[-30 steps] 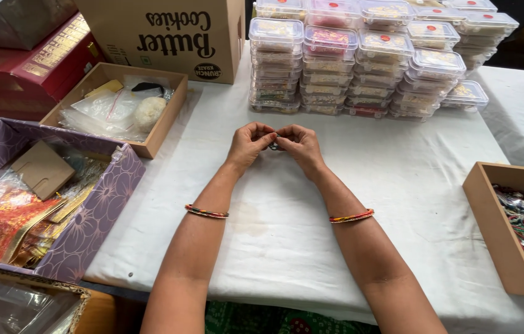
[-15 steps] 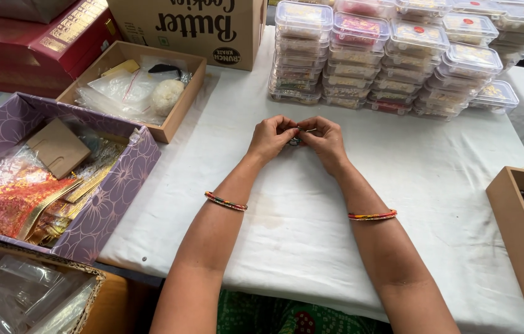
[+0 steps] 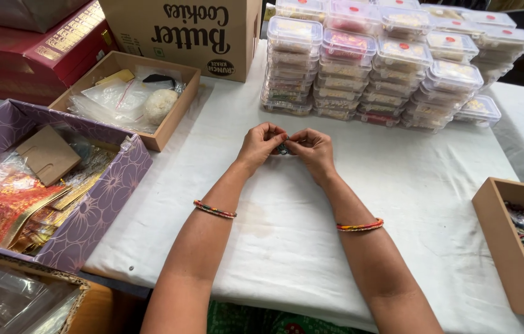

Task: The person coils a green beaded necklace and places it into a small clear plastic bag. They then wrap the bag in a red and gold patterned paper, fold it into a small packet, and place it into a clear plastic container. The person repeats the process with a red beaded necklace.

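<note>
Small dark trinket [image 3: 283, 148] sits pinched between both hands, just above the white desk [image 3: 410, 204]. It could slip and fall if the fingers loosen, because so little of it shows. Left hand [image 3: 262, 143] and right hand [image 3: 313, 148] meet fingertip to fingertip, curled tight around it. Both forearms reach forward, with stacked clear boxes [image 3: 386, 68] beyond.

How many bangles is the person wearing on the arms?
2. One bangle is on the left forearm, one bangle on the right forearm. Each may be several thin rings together; this is too small to tell.
</note>
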